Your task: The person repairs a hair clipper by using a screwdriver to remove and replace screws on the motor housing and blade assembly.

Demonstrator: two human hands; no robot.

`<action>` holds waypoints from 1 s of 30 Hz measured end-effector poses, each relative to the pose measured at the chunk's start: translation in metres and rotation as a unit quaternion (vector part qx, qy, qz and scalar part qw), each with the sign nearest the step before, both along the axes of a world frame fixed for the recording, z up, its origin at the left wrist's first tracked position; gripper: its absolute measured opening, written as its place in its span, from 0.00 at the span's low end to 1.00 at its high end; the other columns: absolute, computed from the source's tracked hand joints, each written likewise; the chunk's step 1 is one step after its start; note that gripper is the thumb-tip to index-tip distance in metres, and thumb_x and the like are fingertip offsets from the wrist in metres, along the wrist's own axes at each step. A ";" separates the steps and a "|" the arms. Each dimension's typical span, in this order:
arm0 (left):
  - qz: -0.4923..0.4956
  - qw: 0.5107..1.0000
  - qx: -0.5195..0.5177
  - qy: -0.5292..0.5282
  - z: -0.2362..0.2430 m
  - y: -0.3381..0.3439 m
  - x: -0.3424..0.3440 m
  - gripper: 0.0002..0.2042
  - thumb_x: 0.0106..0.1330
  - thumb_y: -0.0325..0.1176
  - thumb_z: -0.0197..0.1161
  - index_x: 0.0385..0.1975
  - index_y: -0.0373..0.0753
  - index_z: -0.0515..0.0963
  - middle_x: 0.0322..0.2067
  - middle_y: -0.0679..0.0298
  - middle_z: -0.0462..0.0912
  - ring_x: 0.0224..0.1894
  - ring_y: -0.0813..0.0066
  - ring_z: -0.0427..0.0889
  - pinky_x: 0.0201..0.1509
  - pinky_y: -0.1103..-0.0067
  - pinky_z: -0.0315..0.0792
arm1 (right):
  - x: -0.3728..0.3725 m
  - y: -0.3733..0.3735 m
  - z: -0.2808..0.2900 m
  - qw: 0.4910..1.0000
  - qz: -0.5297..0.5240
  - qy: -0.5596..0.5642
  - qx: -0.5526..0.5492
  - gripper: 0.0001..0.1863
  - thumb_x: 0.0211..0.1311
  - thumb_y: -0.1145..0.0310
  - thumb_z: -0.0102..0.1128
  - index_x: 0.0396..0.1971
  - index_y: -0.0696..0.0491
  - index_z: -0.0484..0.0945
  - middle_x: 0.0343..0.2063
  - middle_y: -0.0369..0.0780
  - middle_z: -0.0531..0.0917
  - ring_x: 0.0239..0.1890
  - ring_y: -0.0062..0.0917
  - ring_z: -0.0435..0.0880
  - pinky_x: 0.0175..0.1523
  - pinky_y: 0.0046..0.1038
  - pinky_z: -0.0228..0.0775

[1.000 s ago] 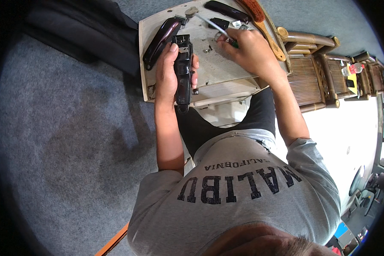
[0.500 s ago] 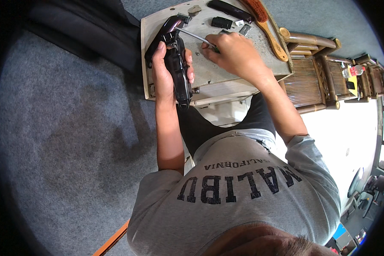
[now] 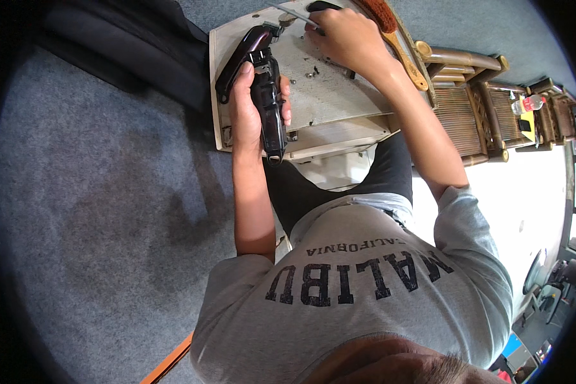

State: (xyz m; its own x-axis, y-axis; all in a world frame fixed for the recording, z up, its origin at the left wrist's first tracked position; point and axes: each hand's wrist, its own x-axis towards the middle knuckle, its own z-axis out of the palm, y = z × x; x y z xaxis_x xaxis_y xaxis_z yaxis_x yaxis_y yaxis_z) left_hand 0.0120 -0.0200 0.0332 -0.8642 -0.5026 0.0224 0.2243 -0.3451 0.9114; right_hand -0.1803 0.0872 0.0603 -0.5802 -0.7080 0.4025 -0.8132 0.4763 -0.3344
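Note:
My left hand [image 3: 244,107] is wrapped round a black hair clipper [image 3: 269,109], which stands lengthwise over the near edge of the worktop. Its upper end, partly covered by my thumb, shows metal and black parts. Close beside it on the left lies a glossy dark purple clipper [image 3: 246,50] with a metal blade end. Over the far part of the worktop, my right hand [image 3: 355,41] grips a screwdriver [image 3: 296,14], its thin shaft pointing up and left. My fingers hide most of the handle. Small metal bits [image 3: 311,75] lie between my hands.
The pale wooden worktop [image 3: 339,105] carries a brush [image 3: 403,57] with a wooden handle at its right side. An open drawer [image 3: 339,137] sits under the near edge. Bamboo furniture [image 3: 461,121] stands to the right, black cloth [image 3: 128,45] hangs at the left.
My right hand has lifted the screwdriver away from the clipper, going up toward the far edge. The left hand holds the clipper in nearly the same place, turned slightly.

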 end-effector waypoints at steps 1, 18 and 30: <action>0.002 1.000 -0.004 -0.006 0.000 0.000 -0.001 0.24 0.81 0.58 0.48 0.40 0.38 0.72 0.27 0.60 0.82 0.16 0.75 0.78 0.18 0.78 0.76 | -0.003 -0.010 0.001 0.999 0.011 0.017 0.030 0.13 0.65 0.62 0.65 0.41 0.54 0.89 0.39 0.52 0.90 0.43 0.49 0.91 0.50 0.48 0.84; -0.052 0.991 -0.120 0.018 0.001 0.007 0.001 0.17 0.82 0.49 0.52 0.46 0.39 0.67 0.27 0.56 0.82 0.17 0.75 0.80 0.19 0.78 0.76 | -0.004 -0.022 0.009 0.988 0.028 0.036 0.146 0.13 0.65 0.69 0.60 0.44 0.56 0.89 0.42 0.52 0.90 0.47 0.47 0.92 0.51 0.46 0.85; -0.013 0.989 -0.136 -0.061 0.008 0.011 -0.007 0.17 0.82 0.49 0.53 0.45 0.40 0.69 0.27 0.59 0.83 0.18 0.77 0.82 0.18 0.80 0.76 | -0.032 -0.026 -0.016 0.997 0.057 -0.056 0.003 0.23 0.61 0.52 0.71 0.40 0.60 0.88 0.39 0.54 0.90 0.48 0.50 0.90 0.55 0.50 0.82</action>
